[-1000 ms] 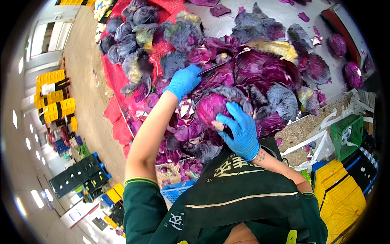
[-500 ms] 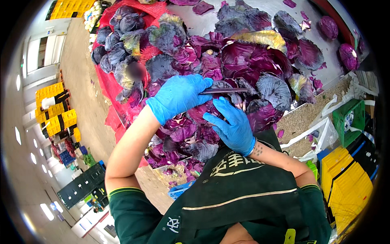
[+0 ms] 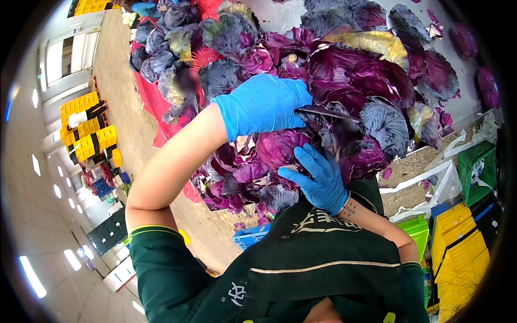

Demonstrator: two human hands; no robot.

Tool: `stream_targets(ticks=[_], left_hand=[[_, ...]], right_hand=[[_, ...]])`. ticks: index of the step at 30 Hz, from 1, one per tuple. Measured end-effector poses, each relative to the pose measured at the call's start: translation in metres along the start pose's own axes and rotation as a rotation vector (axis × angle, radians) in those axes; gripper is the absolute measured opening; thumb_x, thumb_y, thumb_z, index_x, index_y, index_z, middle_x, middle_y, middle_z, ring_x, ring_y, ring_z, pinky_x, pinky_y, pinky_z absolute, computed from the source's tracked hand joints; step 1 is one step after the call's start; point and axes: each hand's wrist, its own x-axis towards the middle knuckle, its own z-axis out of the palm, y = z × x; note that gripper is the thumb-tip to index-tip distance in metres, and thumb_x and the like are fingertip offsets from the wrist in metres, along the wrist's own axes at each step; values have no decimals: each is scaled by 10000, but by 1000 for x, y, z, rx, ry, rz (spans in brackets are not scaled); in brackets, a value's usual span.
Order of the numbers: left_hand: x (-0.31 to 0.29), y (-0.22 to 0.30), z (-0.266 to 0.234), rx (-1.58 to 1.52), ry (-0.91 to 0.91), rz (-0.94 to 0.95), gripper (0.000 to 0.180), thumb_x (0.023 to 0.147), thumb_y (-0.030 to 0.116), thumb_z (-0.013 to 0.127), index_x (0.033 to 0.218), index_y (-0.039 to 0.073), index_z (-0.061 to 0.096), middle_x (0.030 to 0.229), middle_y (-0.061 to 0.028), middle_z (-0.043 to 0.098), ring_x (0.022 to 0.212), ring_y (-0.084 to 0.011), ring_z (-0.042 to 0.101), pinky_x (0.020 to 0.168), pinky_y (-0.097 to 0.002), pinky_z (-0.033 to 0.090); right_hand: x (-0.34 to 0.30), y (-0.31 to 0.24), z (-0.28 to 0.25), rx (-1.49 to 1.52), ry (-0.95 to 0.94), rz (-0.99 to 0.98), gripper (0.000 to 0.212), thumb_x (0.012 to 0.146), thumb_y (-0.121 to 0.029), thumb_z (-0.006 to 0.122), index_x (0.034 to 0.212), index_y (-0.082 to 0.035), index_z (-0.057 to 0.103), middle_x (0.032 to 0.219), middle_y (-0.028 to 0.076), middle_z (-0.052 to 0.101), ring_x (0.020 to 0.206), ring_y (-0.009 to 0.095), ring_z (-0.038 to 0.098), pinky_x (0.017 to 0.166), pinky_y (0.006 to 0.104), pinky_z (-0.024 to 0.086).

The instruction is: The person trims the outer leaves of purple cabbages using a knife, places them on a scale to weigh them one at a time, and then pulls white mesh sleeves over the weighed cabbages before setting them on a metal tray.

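My left hand (image 3: 264, 106), in a blue glove, is closed around the handle of a knife (image 3: 329, 112). The thin blade points right, across the dark outer leaves of a red cabbage. Just below it, my right hand (image 3: 318, 180), gloved the same, has its fingers stretched and spread by those leaves; its fingertips are close under the blade. Between my hands lies a purple cabbage head (image 3: 281, 148). Loose purple leaves (image 3: 355, 72) are heaped around both hands, and a veined, greyish leaf (image 3: 384, 125) sits right of the knife tip.
Dark whole cabbages (image 3: 156, 43) lie on red netting (image 3: 153, 110) at the far left. Two purple heads (image 3: 487, 89) rest on the metal table (image 3: 458, 107) at right. A green crate (image 3: 474, 175) and yellow crates (image 3: 458, 247) stand lower right; a blue crate (image 3: 250, 237) is below the table edge.
The view has shifted, so the heap sits farther right and higher. My left hand has turned with the knife, whose blade now slants down to the right. My right hand remains below the blade.
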Motion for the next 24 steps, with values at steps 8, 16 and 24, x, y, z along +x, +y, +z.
stream_targets(ticks=[8, 16, 24], left_hand=[[7, 11, -15, 114, -180, -33, 312, 777, 311, 706, 914, 30, 712, 800, -192, 669, 753, -406, 664, 672, -484, 543], [39, 8, -8, 300, -261, 173, 291, 782, 289, 720, 968, 67, 696, 835, -161, 694, 780, -388, 689, 674, -473, 555], [75, -63, 43, 300, 160, 174, 295, 810, 234, 704, 1082, 145, 635, 1032, -90, 671, 949, -335, 665, 715, -463, 564]], right_hand=[[18, -1, -8, 1, 35, -25, 562, 821, -47, 648, 1312, -321, 640, 1466, 82, 455, 1243, 286, 544, 965, 415, 463], [29, -2, -12, 8, 79, 48, 460, 847, -81, 641, 1261, -276, 689, 1451, 127, 485, 1233, 365, 544, 993, 490, 454], [11, -1, -19, -19, 15, 15, 438, 833, -174, 703, 1256, -284, 675, 1440, 94, 500, 1266, 346, 536, 1054, 597, 380]])
